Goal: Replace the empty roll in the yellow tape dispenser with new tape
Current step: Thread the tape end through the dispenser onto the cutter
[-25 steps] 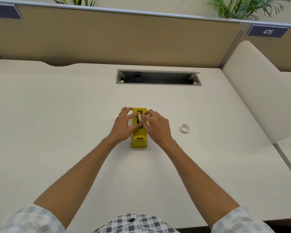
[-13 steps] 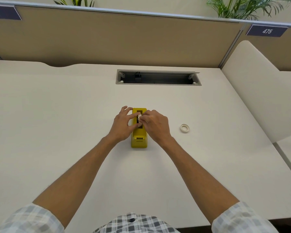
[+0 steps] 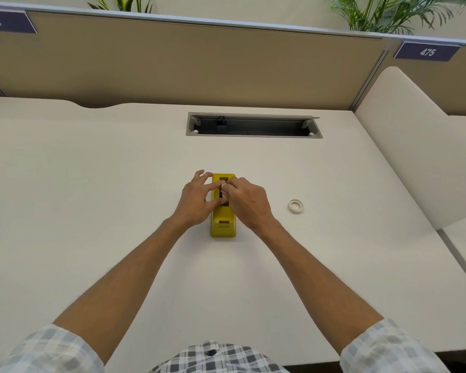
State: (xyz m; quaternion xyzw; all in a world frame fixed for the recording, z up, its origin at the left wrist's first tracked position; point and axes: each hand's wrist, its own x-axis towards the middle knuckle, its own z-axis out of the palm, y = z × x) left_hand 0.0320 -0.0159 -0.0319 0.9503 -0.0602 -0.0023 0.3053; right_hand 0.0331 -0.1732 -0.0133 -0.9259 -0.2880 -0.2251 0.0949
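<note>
Both hands, left (image 3: pixel 195 203) and right (image 3: pixel 246 201), pinched something white inside the yellow tape dispenser's (image 3: pixel 223 224) slot; a tape roll (image 3: pixel 296 206) lay nearby; a sign (image 3: pixel 427 51) read 475.

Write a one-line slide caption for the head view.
Both hands, left hand and right hand, work at the yellow tape dispenser; small tape ring lies aside.

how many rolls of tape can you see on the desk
1 plainly: a small white tape roll lying flat on the desk, right of the yellow dispenser. Both hands' fingers cover the dispenser's slot, so another roll may be hidden there.
</note>
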